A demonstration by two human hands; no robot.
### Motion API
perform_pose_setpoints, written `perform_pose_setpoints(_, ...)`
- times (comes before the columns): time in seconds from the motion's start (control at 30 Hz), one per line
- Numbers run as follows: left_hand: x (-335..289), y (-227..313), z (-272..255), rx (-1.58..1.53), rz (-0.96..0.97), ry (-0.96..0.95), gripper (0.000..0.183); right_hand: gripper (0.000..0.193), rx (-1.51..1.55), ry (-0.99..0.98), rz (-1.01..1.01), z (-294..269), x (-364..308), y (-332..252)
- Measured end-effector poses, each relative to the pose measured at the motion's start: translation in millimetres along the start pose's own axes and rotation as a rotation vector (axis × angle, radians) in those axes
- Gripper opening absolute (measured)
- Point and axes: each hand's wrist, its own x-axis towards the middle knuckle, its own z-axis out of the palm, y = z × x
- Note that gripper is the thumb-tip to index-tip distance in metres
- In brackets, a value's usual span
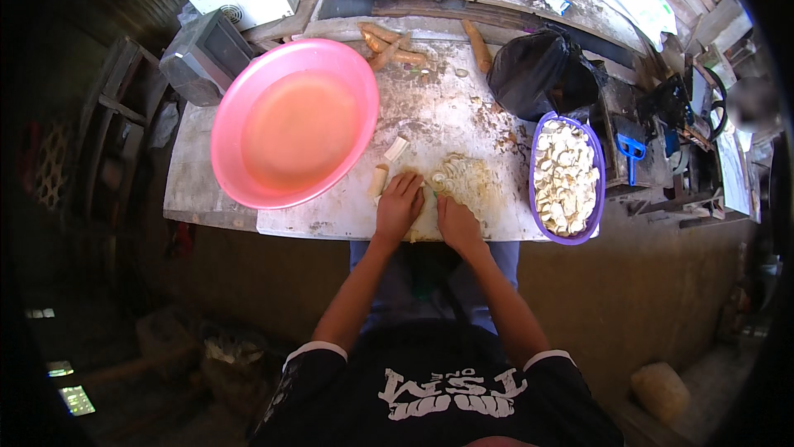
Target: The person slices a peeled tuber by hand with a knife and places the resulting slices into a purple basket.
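My left hand (400, 204) presses down on a pale peeled cassava piece (427, 217) near the table's front edge, its fingers bent over it. Close on its right, my right hand (458, 224) is closed around a tool; only a bit of green shows at its fingers, and the rest is hidden. Thin white cassava slices (460, 172) lie scattered just beyond the right hand. Two short peeled cassava chunks, one upper (396, 148) and one lower (379, 180), rest beyond and beside my left hand.
A large pink basin (370, 108) of cloudy liquid stands at left. On the right, a purple basket (600, 184) holds many white slices. Behind lie brown unpeeled roots (477, 45) and a black plastic bag (529, 75). A grey box-shaped appliance (194, 62) stands past the basin.
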Motion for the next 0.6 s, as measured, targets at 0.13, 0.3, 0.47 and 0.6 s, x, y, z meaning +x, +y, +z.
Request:
perform_pose_setpoints(0.13,3.0,-2.9,-0.9,0.06,0.007,0.001,0.027,0.044,0.163,0.041,-0.007,-8.7,-6.0,4.8)
perform_pose_setpoints(0.3,0.9,-10.5,-2.2,-0.026,-0.029,0.025,0.027,0.044,0.177,0.074,-0.03,-2.1,1.5,-8.9)
perform_pose_setpoints(0.47,2.0,-7.9,-2.1,-0.065,-0.051,0.016,0.024,0.044,0.181,0.073,-0.029,2.2,4.3,-20.6)
perform_pose_setpoints(0.6,1.0,-7.2,-0.3,-0.055,-0.039,0.022,0.025,0.046,0.159,0.044,-0.011,3.1,6.6,-20.9)
